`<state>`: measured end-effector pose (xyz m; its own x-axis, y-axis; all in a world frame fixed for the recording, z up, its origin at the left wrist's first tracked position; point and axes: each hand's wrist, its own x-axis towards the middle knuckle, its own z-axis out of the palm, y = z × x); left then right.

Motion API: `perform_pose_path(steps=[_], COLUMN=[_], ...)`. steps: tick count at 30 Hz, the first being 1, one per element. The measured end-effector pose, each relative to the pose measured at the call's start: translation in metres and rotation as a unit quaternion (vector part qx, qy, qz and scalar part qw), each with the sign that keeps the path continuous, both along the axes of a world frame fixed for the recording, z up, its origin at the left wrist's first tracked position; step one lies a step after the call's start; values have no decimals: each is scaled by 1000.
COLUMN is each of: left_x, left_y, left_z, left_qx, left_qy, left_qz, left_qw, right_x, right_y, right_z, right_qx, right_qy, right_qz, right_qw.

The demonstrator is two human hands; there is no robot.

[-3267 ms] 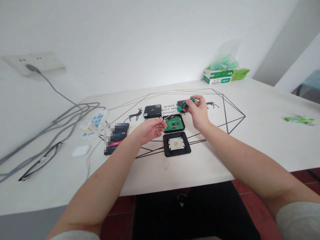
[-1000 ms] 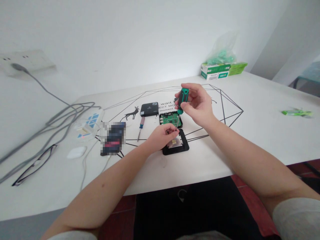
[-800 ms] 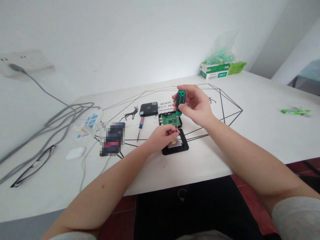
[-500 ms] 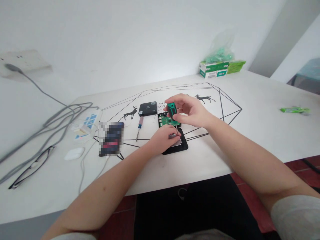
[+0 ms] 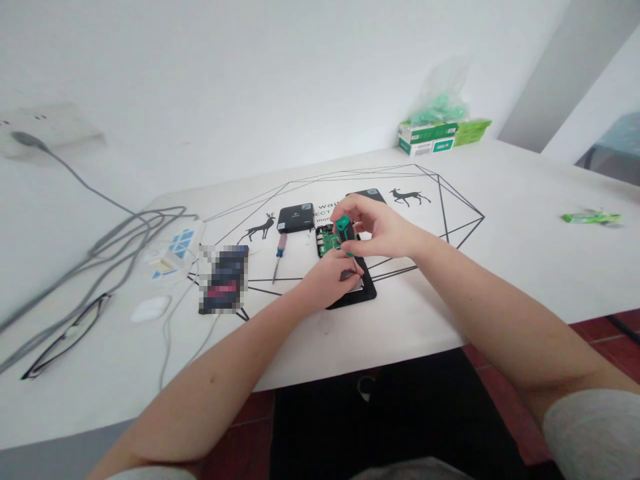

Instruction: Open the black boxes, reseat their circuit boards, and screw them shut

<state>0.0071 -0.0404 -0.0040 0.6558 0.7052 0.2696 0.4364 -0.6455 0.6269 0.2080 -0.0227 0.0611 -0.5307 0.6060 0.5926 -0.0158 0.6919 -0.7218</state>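
My right hand (image 5: 377,225) grips a green-and-black screwdriver (image 5: 345,229) by its handle, its shaft pointing down past my left fingertips. My left hand (image 5: 327,275) is closed at the shaft's lower end, over an open black case (image 5: 370,291) with a silvery part (image 5: 358,286) inside. What those left fingers pinch, if anything, is hidden. Just behind them lies a green circuit board (image 5: 327,243), partly covered by both hands.
A second screwdriver (image 5: 278,257) lies left of the board, below a closed black box (image 5: 295,217). Another black box (image 5: 370,195) sits behind my right hand. To the left are a pixelated phone (image 5: 223,280), glasses (image 5: 67,337), a power strip (image 5: 175,252) and cables. Green-white cartons (image 5: 427,139) stand at the back.
The screwdriver and my right hand have dropped slightly, and the handle has tilted. More of the black box behind my right hand now shows. My left hand stays over the case.
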Motion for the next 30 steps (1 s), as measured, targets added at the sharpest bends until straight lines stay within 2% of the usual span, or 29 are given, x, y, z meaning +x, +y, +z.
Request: perform_pose_path(steps=[4, 10, 13, 15, 17, 20, 24, 30], left_x=[0, -1, -7, -16, -27, -43, -55, -55], left_y=[1, -2, -1, 5, 14, 31, 46, 46], left_z=[-1, 1, 7, 11, 14, 12, 3, -4], left_qx=[10, 28, 87, 141, 174, 172, 141, 114], left_qy=[-4, 15, 29, 53, 100, 176, 247, 315], left_qz=[-13, -24, -16, 27, 118, 216, 252, 243], left_qw=[1000, 999, 996, 988, 973, 945, 925, 910], right_x=[1, -5, -10, -11, -12, -13, -20, -32], right_y=[0, 1, 0, 0, -1, 0, 1, -3], right_z=[1, -5, -10, -13, -15, -17, -20, -27], right_qx=[-13, 6, -2, -26, -58, -96, -104, -145], right_qy=[3, 14, 46, 81, 115, 143, 182, 225], right_qz=[5, -10, -9, 1, 14, 11, -13, -61], right_qw=[1000, 1000, 999, 996, 992, 985, 978, 962])
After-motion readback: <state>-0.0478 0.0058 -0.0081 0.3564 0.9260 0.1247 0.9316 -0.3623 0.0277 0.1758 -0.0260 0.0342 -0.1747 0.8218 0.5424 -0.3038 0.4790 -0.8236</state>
